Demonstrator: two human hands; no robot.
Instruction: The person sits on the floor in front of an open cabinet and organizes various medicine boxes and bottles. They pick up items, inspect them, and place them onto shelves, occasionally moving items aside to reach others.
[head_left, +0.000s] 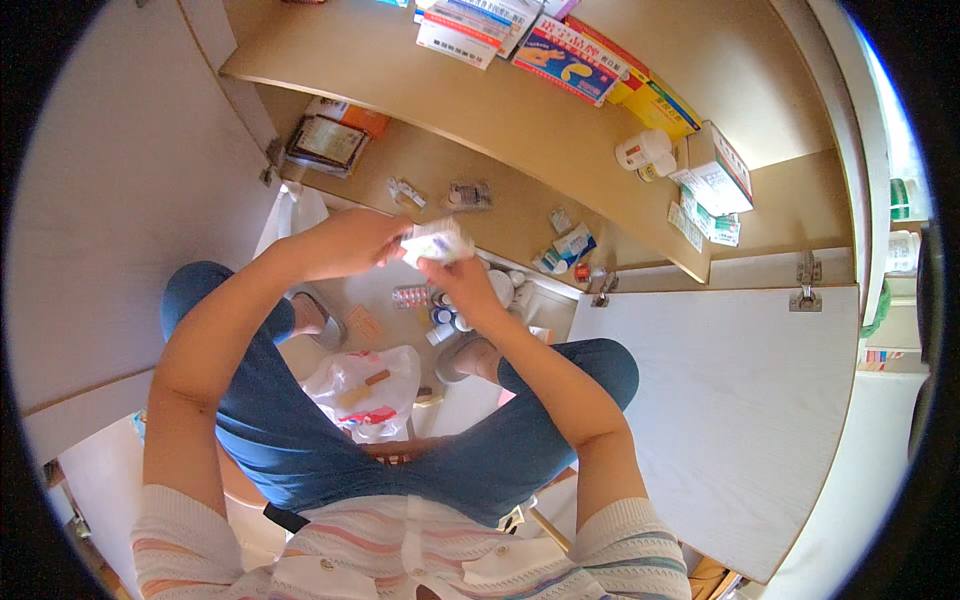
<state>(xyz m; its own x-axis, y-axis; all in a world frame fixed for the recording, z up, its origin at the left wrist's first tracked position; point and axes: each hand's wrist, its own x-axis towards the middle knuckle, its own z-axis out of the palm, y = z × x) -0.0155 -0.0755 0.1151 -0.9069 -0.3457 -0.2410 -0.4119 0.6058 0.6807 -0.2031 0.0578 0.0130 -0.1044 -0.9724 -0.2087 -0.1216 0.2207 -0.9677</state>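
Observation:
Both hands hold a small white packet or box (439, 244) in front of the lower cabinet shelf. It is blurred, and its print cannot be read. My left hand (373, 238) grips its left edge, while my right hand (459, 283) pinches it from below. On the floor under the right forearm stand several white bottles (442, 319), some with blue caps. A red-and-silver blister pack (411, 297) lies beside them. Between my legs sits a translucent plastic bag (375, 386) with red print and some items inside.
Medicine boxes (570, 60) and white bottles (645, 152) line the upper shelf (465, 124). The lower shelf holds a dark framed item (328, 144), a clear packet (472, 196) and a blue-white box (575, 241). Open cabinet doors flank me, left (127, 225) and right (720, 390).

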